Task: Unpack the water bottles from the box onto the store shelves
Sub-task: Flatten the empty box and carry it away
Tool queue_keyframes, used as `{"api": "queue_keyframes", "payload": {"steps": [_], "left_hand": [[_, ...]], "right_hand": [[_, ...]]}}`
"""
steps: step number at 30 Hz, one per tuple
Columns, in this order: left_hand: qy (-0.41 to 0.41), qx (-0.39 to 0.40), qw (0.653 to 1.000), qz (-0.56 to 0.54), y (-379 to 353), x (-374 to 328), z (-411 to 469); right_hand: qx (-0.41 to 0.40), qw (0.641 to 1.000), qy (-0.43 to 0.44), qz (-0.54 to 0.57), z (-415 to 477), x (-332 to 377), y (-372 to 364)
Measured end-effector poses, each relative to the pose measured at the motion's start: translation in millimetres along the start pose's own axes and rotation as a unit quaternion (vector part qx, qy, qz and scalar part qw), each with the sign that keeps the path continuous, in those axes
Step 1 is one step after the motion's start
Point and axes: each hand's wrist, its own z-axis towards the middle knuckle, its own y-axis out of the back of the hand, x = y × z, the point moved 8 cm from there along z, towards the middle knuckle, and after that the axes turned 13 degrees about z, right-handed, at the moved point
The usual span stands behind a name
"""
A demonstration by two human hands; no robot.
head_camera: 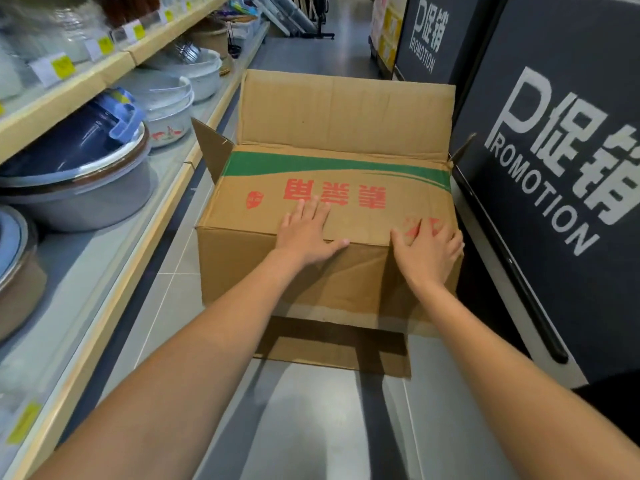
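1. Grey aisle floor (311, 427); pale wood-edged shelves (104, 237) at left hold stacked enamel basins (79, 195).
2. Brown red-printed cardboard box (329, 188) sits mid-aisle, far flap upright; left hand (304, 233) and right hand (429, 251) lie flat, fingers spread, on its closed near flap.
3. Black promotion panels (554, 168) stand just right.
4. Box contents are hidden.

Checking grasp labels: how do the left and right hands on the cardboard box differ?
The left hand lies flat, fingers straight; the right hand has bent, spread fingers. The left hand sits midway along the printed upper face of the brown cardboard box; the right hand sits at its near right corner, possibly hooking the edge. Both touch that face near its front edge.
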Motion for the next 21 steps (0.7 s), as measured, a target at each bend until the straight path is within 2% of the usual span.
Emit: {"api": "queue_keyframes", "payload": {"steps": [4,8,12,15,17,18,19,21], "left_hand": [[0.004,-0.030,1.000,-0.003,-2.6,1.4,2.2],[0.022,-0.064,0.998,0.004,-2.7,17.0,-1.3],[0.086,-0.106,0.989,-0.053,-3.5,41.7,-19.6],[0.155,-0.096,0.978,-0.104,-18.7,60.8,-41.1],[0.253,-0.063,0.946,-0.195,-38.5,75.2,-59.8],[0.310,-0.031,0.916,-0.253,-48.8,80.0,-70.7],[0.369,0.007,0.875,-0.314,-61.1,83.9,-80.4],[0.474,0.081,0.766,-0.426,-86.8,91.4,-101.0]], "right_hand": [[-0.001,0.999,-0.016,-0.040,1.2,-2.7,0.2],[-0.016,0.998,0.037,-0.057,-2.5,8.4,-0.8],[-0.016,0.995,0.086,-0.045,-13.3,29.6,-5.2],[0.009,0.992,0.113,-0.052,-18.9,45.5,-12.1],[0.025,0.990,0.125,-0.062,-23.6,56.6,-18.3],[0.031,0.989,0.129,-0.065,-25.8,62.4,-21.0],[0.039,0.988,0.134,-0.066,-28.0,68.1,-23.8],[0.054,0.986,0.144,-0.065,-33.1,79.3,-29.2]]}}
